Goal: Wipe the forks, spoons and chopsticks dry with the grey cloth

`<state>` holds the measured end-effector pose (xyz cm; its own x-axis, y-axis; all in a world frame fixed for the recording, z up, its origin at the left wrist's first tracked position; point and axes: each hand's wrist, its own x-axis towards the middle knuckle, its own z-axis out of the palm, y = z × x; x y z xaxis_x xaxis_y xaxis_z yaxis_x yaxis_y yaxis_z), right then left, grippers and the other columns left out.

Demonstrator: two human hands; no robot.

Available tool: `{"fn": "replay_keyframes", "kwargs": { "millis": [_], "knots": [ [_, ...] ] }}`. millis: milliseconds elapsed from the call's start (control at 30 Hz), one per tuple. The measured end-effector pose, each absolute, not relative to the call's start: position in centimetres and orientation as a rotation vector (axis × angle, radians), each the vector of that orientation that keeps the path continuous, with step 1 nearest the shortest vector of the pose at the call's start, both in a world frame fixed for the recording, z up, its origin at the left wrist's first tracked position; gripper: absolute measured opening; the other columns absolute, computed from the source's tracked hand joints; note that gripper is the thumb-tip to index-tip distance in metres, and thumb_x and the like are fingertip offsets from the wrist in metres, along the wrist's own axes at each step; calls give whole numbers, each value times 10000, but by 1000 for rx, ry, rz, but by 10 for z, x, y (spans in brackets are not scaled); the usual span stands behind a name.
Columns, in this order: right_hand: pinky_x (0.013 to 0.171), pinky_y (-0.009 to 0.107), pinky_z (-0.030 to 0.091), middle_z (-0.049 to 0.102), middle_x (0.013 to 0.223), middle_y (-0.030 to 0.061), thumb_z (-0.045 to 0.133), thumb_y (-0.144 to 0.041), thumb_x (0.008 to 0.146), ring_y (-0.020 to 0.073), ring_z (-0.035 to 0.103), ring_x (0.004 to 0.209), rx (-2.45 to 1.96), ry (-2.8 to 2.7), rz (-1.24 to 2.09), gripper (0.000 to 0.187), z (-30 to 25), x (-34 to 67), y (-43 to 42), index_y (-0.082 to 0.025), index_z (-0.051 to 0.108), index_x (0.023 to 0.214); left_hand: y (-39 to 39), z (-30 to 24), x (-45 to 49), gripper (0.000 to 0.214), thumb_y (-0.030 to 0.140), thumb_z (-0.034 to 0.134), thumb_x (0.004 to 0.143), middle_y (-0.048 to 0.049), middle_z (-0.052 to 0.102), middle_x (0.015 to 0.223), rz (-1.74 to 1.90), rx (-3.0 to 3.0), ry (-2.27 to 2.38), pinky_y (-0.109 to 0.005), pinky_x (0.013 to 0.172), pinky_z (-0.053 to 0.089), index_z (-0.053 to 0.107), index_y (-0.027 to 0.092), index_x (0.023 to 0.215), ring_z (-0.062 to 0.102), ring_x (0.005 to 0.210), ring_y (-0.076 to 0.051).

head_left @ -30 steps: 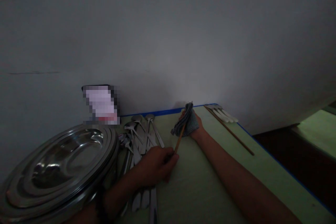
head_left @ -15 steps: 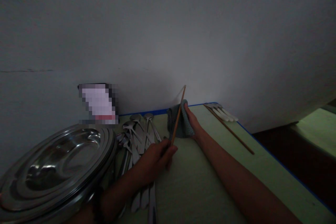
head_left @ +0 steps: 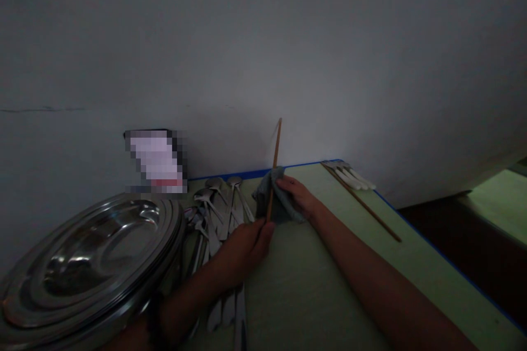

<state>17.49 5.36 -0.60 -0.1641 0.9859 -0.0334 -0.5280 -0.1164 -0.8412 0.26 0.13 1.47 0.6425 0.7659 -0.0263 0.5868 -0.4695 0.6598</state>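
Note:
My left hand (head_left: 251, 244) is closed round the lower end of a thin brown wooden chopstick (head_left: 277, 145), which points up and away toward the wall. My right hand (head_left: 297, 194) grips a grey-green cloth (head_left: 284, 208), and the cloth is folded partly around the middle of the chopstick. Just left of my left hand lies a heap of metal spoons (head_left: 205, 196) with other cutlery, its handles toward me and partly hidden under my forearm. To the right of my hands another chopstick (head_left: 370, 209) rests on the table beside several forks with white handles (head_left: 354, 176).
A stack of oval metal trays (head_left: 168, 225) fills the left side of the table. Behind it a phone-like device (head_left: 156, 159), blurred out, leans on the wall (head_left: 329, 66). The pale green table (head_left: 313, 296) has a blue edge. Another light surface (head_left: 502, 203) stands at far right.
The chopstick has tilted more upright and its tip has shifted left. My right hand has brought the cloth slightly left and down, wrapping it around the chopstick.

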Motion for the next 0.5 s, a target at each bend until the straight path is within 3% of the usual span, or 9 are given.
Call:
{"fn": "replay_keyframes", "kwargs": {
  "millis": [500],
  "knots": [
    [544, 216, 466, 654, 600, -29, 640, -157, 520, 112, 590, 532, -758, -953, 1721, 196, -8, 178, 53, -164, 627, 716, 0, 25, -3, 438, 384, 254, 917, 46, 436, 511, 217, 2208, 864, -221, 498, 307, 449, 174, 585, 446, 481, -101]
  ]
}}
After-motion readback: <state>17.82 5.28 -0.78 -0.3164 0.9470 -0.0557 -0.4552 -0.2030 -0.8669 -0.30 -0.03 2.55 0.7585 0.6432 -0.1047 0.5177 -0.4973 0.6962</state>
